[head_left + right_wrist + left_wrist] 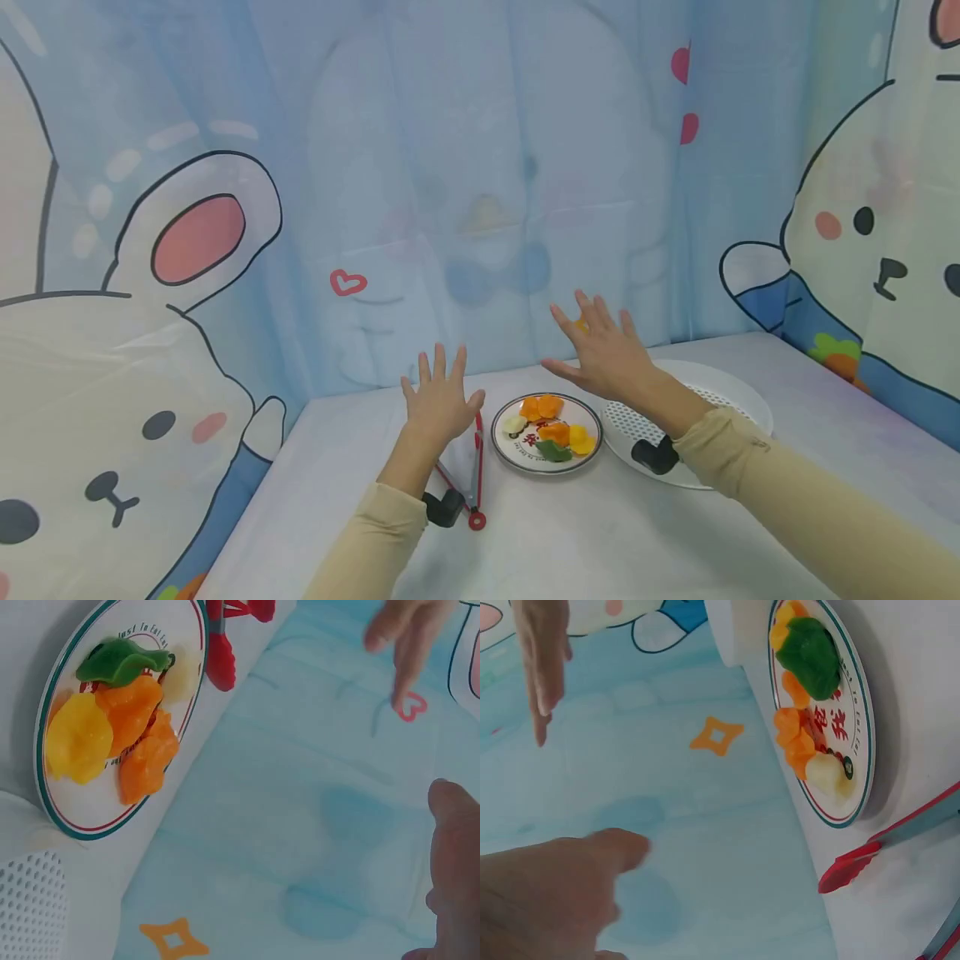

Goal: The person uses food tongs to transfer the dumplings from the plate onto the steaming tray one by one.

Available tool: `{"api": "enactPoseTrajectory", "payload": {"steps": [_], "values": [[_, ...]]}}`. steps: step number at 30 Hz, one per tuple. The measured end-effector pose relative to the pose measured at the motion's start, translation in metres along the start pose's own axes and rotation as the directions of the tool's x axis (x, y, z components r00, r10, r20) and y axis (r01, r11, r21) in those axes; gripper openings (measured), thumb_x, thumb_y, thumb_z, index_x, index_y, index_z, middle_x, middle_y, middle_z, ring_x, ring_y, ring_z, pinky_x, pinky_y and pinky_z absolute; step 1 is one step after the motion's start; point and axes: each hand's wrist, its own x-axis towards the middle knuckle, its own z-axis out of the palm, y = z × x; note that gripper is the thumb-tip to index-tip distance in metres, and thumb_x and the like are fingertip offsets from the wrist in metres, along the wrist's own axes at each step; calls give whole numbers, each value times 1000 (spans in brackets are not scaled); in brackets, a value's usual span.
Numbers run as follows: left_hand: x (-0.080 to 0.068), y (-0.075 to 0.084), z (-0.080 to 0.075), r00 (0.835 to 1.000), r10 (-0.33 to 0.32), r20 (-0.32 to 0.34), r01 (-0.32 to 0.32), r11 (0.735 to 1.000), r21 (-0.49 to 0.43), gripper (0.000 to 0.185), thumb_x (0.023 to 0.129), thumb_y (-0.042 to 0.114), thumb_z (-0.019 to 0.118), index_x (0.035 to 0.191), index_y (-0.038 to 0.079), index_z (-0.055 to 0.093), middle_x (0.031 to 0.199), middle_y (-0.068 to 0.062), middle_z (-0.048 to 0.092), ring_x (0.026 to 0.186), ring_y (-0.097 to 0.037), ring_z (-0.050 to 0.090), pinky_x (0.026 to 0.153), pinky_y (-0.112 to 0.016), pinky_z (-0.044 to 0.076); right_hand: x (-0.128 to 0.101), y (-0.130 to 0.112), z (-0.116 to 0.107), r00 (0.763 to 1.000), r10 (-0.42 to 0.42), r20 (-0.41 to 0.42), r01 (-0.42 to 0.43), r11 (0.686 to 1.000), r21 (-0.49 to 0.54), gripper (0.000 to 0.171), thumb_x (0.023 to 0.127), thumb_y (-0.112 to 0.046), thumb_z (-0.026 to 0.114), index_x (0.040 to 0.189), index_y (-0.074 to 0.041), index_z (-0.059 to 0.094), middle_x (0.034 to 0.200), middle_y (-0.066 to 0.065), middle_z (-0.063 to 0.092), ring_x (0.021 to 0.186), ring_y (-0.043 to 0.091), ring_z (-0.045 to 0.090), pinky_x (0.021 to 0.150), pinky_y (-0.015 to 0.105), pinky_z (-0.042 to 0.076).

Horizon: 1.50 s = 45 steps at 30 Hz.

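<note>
Holding both hands up off the counter (570, 533), you've got your left hand (438, 400) spread above the red tongs (472, 467) and your right hand (603, 350) spread past the plate (510, 450) of veggie pieces (555, 421), gripping nothing.

A white perforated tray (742, 404) is seen on the right side of the table, which is covered by a pale cloth (600, 542). A light blue printed backdrop (450, 125) is hung at the far edge and along both sides. Cartoon rabbits are printed at the left (112, 400) and right (870, 233). A red outlined heart (348, 282), two solid hearts (681, 64), a carrot (840, 358) and an orange star (716, 736) are also printed on it.
</note>
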Motion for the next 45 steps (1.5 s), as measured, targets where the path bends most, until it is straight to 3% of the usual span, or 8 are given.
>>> {"api": "enactPoseTrajectory", "payload": {"steps": [5, 12, 20, 25, 31, 33, 38, 45], "values": [[-7, 0, 2, 994, -18, 103, 18, 1000, 0, 68, 92, 46, 53, 150, 19, 30, 157, -16, 20, 145, -37, 16, 112, -61, 20, -7, 22, 2, 999, 39, 29, -40, 999, 37, 82, 91, -56, 49, 153, -16, 14, 154, 27, 14, 138, 47, 22, 104, 70, 21], [-14, -2, 10, 979, -73, 188, 78, 997, -18, 69, 91, 48, 54, 148, 13, 33, 150, -17, 35, 141, -37, 29, 106, -59, 32, -21, 75, 10, 985, 120, 123, -128, 990, 59, 89, 91, -56, 49, 152, -3, 12, 149, 37, 15, 130, 57, 28, 97, 72, 29], [-22, -9, 31, 966, -171, 193, 178, 984, -20, 64, 87, 47, 60, 135, 6, 50, 136, -19, 50, 127, -40, 44, 93, -59, 44, -54, 167, 36, 924, 257, 283, -297, 949, 107, 110, 85, -67, 49, 145, 14, 4, 140, 48, 9, 128, 63, 14, 97, 76, 18], [-25, -7, 45, 933, -267, 242, 299, 948, -110, 61, 86, 46, 63, 130, 4, 54, 137, -23, 47, 128, -48, 41, 87, -71, 40, -74, 208, 54, 872, 325, 365, -406, 898, 171, 123, 79, -73, 51, 141, 18, -4, 138, 51, -1, 128, 64, 3, 95, 78, 12], [-26, 0, 56, 883, -338, 327, 398, 907, -137, 60, 85, 43, 65, 128, 2, 55, 140, -28, 41, 130, -58, 30, 89, -76, 33, -82, 230, 72, 829, 283, 481, -450, 849, 276, 125, 82, -72, 48, 136, 23, -11, 134, 53, -6, 126, 66, 0, 96, 76, 18], [-27, 0, 60, 883, -330, 334, 386, 915, -119, 58, 85, 41, 66, 124, 0, 56, 135, -29, 44, 128, -55, 36, 95, -73, 31, -82, 231, 78, 815, 262, 517, -448, 851, 275, 122, 84, -72, 45, 136, 25, -8, 133, 54, -2, 125, 66, 4, 97, 75, 19], [-26, 2, 68, 908, -268, 321, 308, 948, -78, 58, 86, 42, 64, 122, -3, 57, 131, -31, 47, 124, -45, 46, 105, -68, 24, -83, 235, 87, 783, 249, 571, -458, 851, 257, 117, 86, -72, 39, 137, 25, 0, 134, 53, 4, 125, 65, 9, 99, 74, 19], [-28, 2, 76, 918, -261, 299, 291, 955, -58, 62, 84, 46, 65, 124, -1, 56, 136, -31, 43, 117, -44, 50, 103, -61, 33, -84, 234, 84, 755, 181, 630, -486, 799, 353, 112, 88, -66, 44, 142, 14, -12, 141, 46, -6, 129, 64, 0, 100, 75, 10]]}}
